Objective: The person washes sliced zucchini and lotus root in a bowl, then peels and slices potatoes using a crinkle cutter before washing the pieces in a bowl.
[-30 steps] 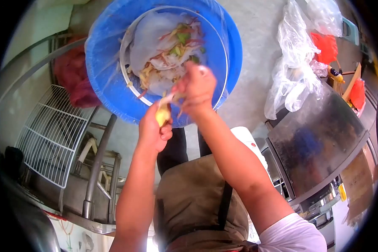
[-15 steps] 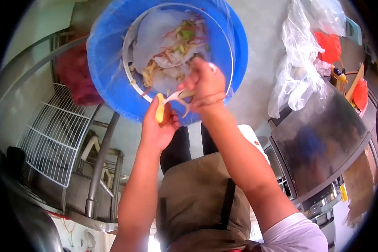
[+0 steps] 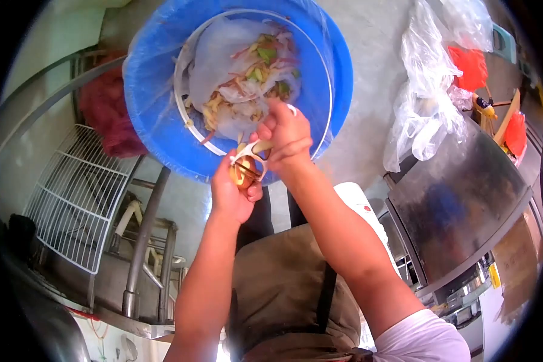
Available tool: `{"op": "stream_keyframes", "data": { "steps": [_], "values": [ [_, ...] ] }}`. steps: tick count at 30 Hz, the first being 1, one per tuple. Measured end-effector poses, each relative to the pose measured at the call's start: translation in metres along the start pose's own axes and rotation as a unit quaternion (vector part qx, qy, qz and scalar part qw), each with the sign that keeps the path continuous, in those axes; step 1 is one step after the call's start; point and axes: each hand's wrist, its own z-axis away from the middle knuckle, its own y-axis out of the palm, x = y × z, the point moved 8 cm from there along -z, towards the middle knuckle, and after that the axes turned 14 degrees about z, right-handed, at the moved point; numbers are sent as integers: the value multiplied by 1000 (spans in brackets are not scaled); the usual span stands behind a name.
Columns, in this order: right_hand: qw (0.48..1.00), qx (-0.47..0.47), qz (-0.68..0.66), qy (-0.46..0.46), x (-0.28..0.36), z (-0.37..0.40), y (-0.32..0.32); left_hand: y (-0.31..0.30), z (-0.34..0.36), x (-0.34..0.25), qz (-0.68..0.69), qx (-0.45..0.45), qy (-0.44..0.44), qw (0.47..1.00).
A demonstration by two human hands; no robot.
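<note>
My left hand (image 3: 234, 194) is wrapped round a partly peeled potato (image 3: 242, 175), with yellow flesh and some brown skin showing. My right hand (image 3: 288, 134) grips a white peeler (image 3: 251, 153), whose blade lies against the potato. Both hands are over the near rim of a blue bin (image 3: 341, 78) lined with clear plastic. Peelings (image 3: 247, 84) in red, yellow and green lie on plastic inside the bin's white ring.
A white wire rack (image 3: 72, 199) and metal rails stand at the left, near a dark red sack (image 3: 105, 111). Clear plastic bags (image 3: 425, 90) hang at the right above a dark metal surface (image 3: 458, 205). A white object (image 3: 359, 205) is beside my right forearm.
The peeler has come down and left onto the potato, with my right hand lower. My left hand has shifted slightly right and down, and the potato is turned differently.
</note>
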Motion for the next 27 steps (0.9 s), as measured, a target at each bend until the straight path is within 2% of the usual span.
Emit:
{"op": "stream_keyframes", "data": {
  "steps": [3, 7, 8, 11, 12, 15, 19, 23, 26, 27],
  "values": [
    [989, -53, 27, -134, 27, -17, -14, -8, -4, -3, -62, 33, -61, 996],
    [1000, 13, 18, -21, 16, -2, 7, -6, -2, -9, -87, 40, -31, 995],
    [1000, -14, 25, -11, 8, -12, 0, -6, -2, -9, -74, 64, -35, 995],
    [983, -77, 26, -164, 44, -30, -24, -6, 6, -1, -50, 121, -107, 986],
    [989, -43, -12, -139, 47, -28, -18, -8, 9, -2, -23, 106, -105, 989],
    [994, -30, -39, -94, 41, 0, -9, -4, 3, -10, -58, 92, -6, 994],
    [998, 19, -10, -58, 20, 32, 7, 9, -4, -9, -24, 68, 55, 996],
    [999, 2, -14, -40, 9, 28, 8, 3, -7, -7, -9, 96, 43, 994],
    [999, 7, 13, -32, 2, 20, 11, -3, -6, -9, -24, 66, 47, 996],
    [993, -34, 50, -99, 15, 10, 4, -5, -3, -9, -32, 47, 49, 997]
  ]
}}
